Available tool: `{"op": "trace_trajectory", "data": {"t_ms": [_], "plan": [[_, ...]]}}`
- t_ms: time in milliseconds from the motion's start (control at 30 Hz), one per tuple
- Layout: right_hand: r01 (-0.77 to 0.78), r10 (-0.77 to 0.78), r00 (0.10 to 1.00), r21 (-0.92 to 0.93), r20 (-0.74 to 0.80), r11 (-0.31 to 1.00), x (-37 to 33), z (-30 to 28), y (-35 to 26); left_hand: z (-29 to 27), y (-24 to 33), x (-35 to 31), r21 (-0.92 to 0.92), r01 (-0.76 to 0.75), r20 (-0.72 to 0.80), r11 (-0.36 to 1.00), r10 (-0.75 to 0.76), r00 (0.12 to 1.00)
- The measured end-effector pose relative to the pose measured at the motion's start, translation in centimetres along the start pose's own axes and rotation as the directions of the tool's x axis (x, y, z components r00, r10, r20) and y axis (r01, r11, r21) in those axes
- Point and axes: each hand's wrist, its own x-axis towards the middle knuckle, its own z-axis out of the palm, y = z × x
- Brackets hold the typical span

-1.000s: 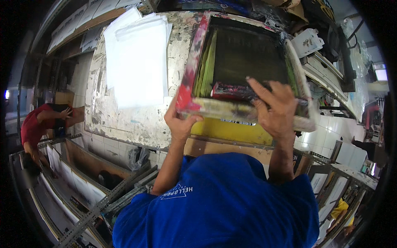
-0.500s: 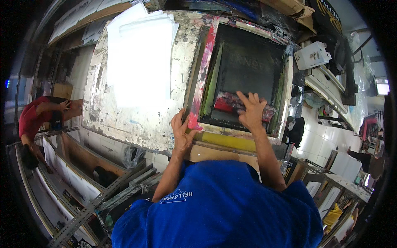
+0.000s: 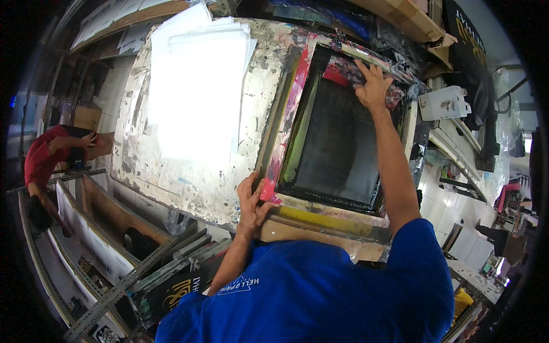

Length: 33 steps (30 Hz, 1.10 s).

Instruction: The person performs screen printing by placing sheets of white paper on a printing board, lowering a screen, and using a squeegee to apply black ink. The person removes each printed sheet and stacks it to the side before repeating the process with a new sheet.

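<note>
A screen-printing frame [image 3: 284, 132] smeared with pink and white lies on the worktable. Its mesh [image 3: 337, 131] is dark with black ink, and a green strip runs down the left side. At the far end of the mesh, my right hand [image 3: 374, 88] grips a squeegee [image 3: 343, 71] stained red, black and grey, with my arm stretched over the frame's right side. My left hand [image 3: 251, 204] holds the frame's near left corner, fingers along the outer edge and thumb towards the near side. Whatever lies under the screen is hidden.
Stacked white sheets [image 3: 197, 97] lie on the paint-spattered worktable [image 3: 137, 143], left of the frame. A whitish plastic container [image 3: 445, 103] stands beyond the right edge. Far left, a person in red [image 3: 48, 151] bends over wooden racks [image 3: 103, 220]. Cardboard [image 3: 394, 17] sits at the back.
My right hand has pushed the squeegee from the near end of the mesh to the far end. My left hand stays at the frame's corner. The view has shifted slightly.
</note>
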Motion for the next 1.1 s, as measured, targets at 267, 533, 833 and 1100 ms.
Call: {"op": "trace_trajectory", "data": {"t_ms": [267, 533, 833, 1100], "plan": [[0.018, -0.035, 0.99, 0.127, 0.135, 0.992, 4.6, -1.5, 1.8, -0.2, 0.0, 0.1, -0.024, -0.057, -0.033, 0.998, 0.056, 0.998], [0.134, -0.134, 0.991, 0.074, -0.005, 0.988, -2.1, -2.8, -1.4, 0.1, 0.4, -0.5, -0.118, 0.019, 0.01, 0.993, -0.018, 1.0], [-0.028, -0.002, 0.981, 0.152, 0.192, 0.988, -15.5, -15.0, -12.5, -1.0, 4.4, 0.8, -0.308, -0.048, -0.2, 0.95, -0.015, 0.98], [0.032, -0.04, 0.993, 0.076, 0.108, 0.997, -16.7, -29.1, -19.8, -4.0, 12.2, 6.6, -0.394, -0.095, -0.395, 0.914, -0.075, 0.916]]}}
